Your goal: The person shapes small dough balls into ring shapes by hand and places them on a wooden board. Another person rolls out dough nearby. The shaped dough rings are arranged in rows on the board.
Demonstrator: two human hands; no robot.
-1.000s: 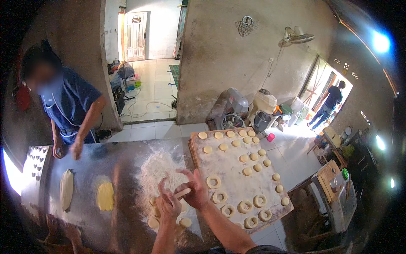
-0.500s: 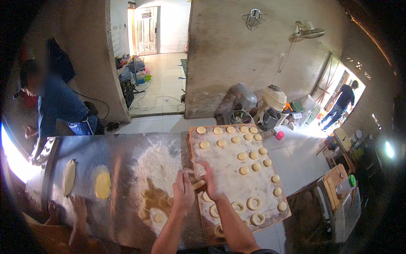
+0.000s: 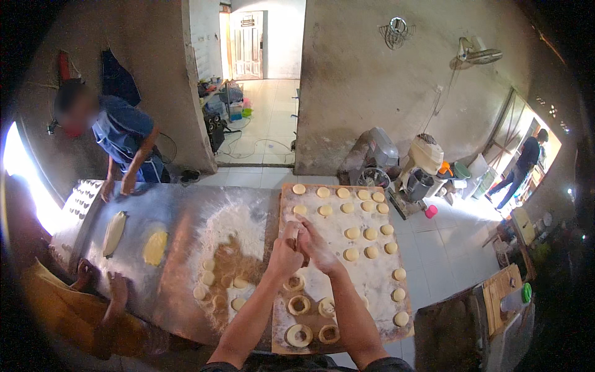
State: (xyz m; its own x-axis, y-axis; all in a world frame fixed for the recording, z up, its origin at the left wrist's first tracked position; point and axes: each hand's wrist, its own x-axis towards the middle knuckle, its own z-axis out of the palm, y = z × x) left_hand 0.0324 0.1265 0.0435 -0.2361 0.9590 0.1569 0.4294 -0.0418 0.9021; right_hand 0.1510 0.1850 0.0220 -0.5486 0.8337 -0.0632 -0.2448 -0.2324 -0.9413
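My left hand (image 3: 287,254) and my right hand (image 3: 316,251) are closed together above the floured wooden board (image 3: 401,328), fingers overlapping and hiding what is between them. Around and below them lie several pale dough rounds (image 3: 352,233) and, near the front, several dough rings (image 3: 299,334). Left of the board, a patch of flour (image 3: 220,220) with several cut dough pieces (image 3: 208,278) spreads on the metal table (image 3: 167,211).
A co-worker (image 3: 124,130) bends at the table's left. Another person's hands (image 3: 114,291) are at the front-left, near yellow dough (image 3: 155,247). Mixers (image 3: 426,152) stand against the wall; a third person (image 3: 524,164) is in the right doorway. A side table (image 3: 499,291) stands right.
My hands have moved from over the flour onto the board and drawn tightly together, hiding the dough piece seen between them earlier. The left co-worker bent down and has partly straightened. The view has shifted.
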